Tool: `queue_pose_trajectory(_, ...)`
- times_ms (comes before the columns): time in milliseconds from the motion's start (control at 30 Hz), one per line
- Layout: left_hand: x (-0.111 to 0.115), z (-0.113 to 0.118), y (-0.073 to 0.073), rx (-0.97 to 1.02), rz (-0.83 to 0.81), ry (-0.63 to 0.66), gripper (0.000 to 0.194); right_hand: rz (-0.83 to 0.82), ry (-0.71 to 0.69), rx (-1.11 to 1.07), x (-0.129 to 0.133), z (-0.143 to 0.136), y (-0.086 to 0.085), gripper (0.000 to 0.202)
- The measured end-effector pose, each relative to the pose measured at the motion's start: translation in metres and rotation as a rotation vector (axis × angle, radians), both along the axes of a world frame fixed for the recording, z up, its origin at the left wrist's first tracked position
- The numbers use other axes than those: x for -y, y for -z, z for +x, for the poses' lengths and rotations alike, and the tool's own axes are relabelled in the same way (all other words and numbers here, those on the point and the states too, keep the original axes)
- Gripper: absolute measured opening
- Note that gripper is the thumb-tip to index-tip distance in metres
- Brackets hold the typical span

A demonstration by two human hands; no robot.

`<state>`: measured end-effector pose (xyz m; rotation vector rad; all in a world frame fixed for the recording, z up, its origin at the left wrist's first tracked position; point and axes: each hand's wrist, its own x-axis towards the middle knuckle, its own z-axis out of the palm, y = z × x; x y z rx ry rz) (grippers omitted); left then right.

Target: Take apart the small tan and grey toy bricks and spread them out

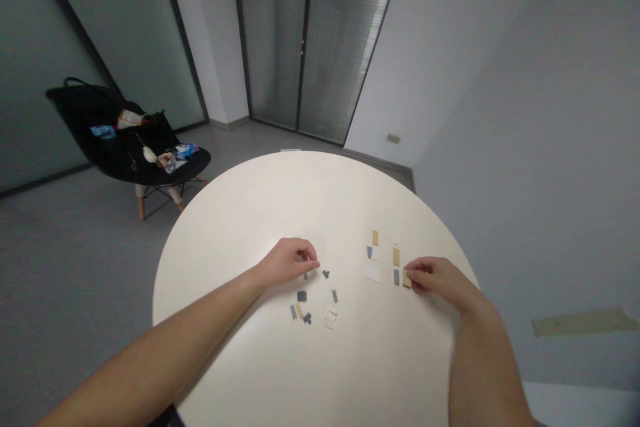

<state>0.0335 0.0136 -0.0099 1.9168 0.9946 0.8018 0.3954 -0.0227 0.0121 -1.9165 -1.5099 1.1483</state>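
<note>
On the right of the table, my right hand [437, 280] is closed with thumb and fingers at the edge of a small tan tile [407, 279]. A grey tile [397, 277] lies just left of it, and a ridged tan tile [396, 257] sits beyond. My left hand [290, 261] hovers low over the table's middle, fingers curled and tips together; anything pinched there is too small to make out. Near its fingertips lie a dark piece [326, 274] and another dark piece [306, 275] partly under the hand.
Loose pieces lie nearer me: a dark square [302, 296], a grey strip [335, 296], a tan strip [299, 311] and white pieces [330, 318]. A white square [371, 271] and another tan tile [375, 237] lie on the round white table [280, 193]. A black chair [85, 120] holds belongings.
</note>
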Motion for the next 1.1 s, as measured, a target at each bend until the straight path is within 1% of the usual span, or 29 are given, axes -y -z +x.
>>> queue_pose_trajectory(167,-0.001,0.000,0.000,-0.002,0.000,0.004,0.010,-0.003,-0.020,0.172,-0.003,0.001,0.003,0.022)
queue_pose_trajectory(267,-0.001,0.000,0.000,0.001,0.000,-0.004,0.010,0.006,-0.027,0.221,-0.005,0.001,0.004,0.021)
queue_pose_trajectory(600,-0.002,0.000,-0.002,-0.005,-0.001,-0.012,0.011,0.024,-0.058,0.194,-0.005,0.000,0.006,0.023)
queue_pose_trajectory(700,-0.006,-0.004,0.000,-0.044,-0.010,-0.033,0.013,0.043,-0.066,0.181,-0.005,0.000,0.007,0.022)
queue_pose_trajectory(767,-0.009,-0.008,0.000,-0.100,-0.016,-0.025,0.015,0.046,-0.067,0.172,-0.005,0.001,0.008,0.021)
queue_pose_trajectory(900,-0.012,-0.015,-0.003,-0.208,0.014,0.024,0.017,0.040,-0.061,0.152,-0.006,0.000,0.009,0.020)
queue_pose_trajectory(1000,-0.012,-0.018,-0.006,-0.248,0.083,0.140,0.019,0.058,-0.055,0.151,-0.006,0.000,0.009,0.024)
queue_pose_trajectory(1100,-0.013,-0.022,-0.008,-0.254,0.119,0.231,0.022,0.120,0.006,0.213,-0.007,0.000,0.007,0.029)
